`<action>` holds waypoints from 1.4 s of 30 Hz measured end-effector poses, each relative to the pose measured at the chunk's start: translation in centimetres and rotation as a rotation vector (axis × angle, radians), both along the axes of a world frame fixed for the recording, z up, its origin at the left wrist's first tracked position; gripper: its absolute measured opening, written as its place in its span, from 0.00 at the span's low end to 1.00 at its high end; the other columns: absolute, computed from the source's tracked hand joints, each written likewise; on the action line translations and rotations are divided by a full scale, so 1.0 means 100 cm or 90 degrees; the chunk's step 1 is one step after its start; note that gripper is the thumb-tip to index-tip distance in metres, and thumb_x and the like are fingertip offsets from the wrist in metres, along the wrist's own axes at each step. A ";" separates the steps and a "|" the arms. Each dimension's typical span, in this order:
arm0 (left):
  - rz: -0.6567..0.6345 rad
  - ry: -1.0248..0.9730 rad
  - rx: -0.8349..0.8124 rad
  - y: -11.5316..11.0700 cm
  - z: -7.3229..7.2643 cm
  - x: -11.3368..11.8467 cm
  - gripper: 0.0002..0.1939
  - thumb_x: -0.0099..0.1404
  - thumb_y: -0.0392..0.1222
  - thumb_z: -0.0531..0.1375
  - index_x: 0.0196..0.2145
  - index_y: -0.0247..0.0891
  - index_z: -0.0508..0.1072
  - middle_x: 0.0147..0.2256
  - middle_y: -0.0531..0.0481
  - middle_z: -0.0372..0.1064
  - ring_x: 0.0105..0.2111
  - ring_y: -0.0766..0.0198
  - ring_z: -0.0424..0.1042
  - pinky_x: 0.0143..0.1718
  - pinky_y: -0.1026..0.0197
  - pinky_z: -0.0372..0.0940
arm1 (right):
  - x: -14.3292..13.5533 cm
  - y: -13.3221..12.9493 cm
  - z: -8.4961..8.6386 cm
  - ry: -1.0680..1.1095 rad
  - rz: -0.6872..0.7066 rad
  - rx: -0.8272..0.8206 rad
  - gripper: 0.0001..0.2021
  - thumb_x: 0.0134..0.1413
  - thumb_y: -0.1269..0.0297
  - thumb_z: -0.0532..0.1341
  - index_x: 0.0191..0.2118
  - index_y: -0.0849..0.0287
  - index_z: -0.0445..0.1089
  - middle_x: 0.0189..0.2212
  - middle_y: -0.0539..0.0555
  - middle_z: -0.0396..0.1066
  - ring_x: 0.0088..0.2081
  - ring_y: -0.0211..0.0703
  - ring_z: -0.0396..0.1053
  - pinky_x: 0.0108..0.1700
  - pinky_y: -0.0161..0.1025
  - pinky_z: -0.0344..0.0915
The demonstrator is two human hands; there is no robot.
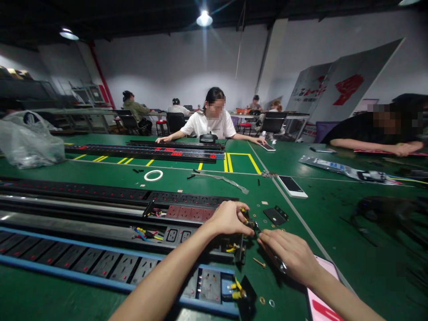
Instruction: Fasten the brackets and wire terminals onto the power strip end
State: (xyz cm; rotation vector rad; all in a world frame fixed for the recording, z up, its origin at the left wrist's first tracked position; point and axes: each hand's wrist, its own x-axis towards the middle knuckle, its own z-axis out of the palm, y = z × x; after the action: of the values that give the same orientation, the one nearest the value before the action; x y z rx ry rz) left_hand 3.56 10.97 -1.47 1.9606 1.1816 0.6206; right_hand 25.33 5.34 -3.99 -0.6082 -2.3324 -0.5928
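Observation:
My left hand (230,217) is closed in a pinch on a small dark metal part (254,225) with yellow wire ends beside it, at the right end of the socket strips. From the right, my right hand (289,254) is wrapped round a tool (278,263) whose tip meets that part; the tool's kind is mostly hidden. Below my left forearm runs a blue-edged socket strip (76,263), its right end showing yellow terminals (237,290) and a black end plate. A strip with brown sockets (189,213) lies behind, with loose coloured wires (147,233) near it.
Washers (262,300), a screw (259,263) and a black bracket (276,215) lie near my hands. A pink-screened device (323,292) is under my right forearm. Farther off are a white phone (292,186), tape roll (154,175) and plastic bag (33,140). People sit opposite and at right.

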 end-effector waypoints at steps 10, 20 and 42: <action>-0.003 0.000 0.004 0.000 -0.001 0.000 0.37 0.42 0.48 0.72 0.51 0.35 0.75 0.32 0.50 0.78 0.32 0.60 0.76 0.31 0.65 0.64 | 0.004 0.006 -0.004 -0.003 0.005 -0.026 0.13 0.66 0.72 0.53 0.41 0.60 0.76 0.35 0.57 0.80 0.34 0.44 0.78 0.36 0.39 0.73; 0.000 -0.001 0.000 0.001 -0.001 -0.001 0.36 0.41 0.49 0.73 0.50 0.36 0.76 0.33 0.50 0.79 0.32 0.60 0.76 0.30 0.65 0.63 | 0.009 0.007 -0.008 -0.031 -0.006 -0.007 0.13 0.66 0.72 0.52 0.41 0.61 0.76 0.37 0.58 0.80 0.35 0.44 0.78 0.37 0.40 0.74; -0.015 -0.020 -0.009 0.001 -0.002 0.000 0.38 0.42 0.49 0.73 0.51 0.33 0.75 0.32 0.49 0.79 0.33 0.58 0.77 0.31 0.65 0.65 | -0.004 0.035 -0.002 0.304 -0.067 -0.437 0.10 0.63 0.56 0.59 0.40 0.57 0.72 0.34 0.55 0.78 0.32 0.45 0.77 0.34 0.39 0.73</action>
State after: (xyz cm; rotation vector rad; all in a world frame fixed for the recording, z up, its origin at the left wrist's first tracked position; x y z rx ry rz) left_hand 3.51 11.08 -1.70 1.9428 1.1392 0.6276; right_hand 24.96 8.86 -4.14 -1.0498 -2.0116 0.3190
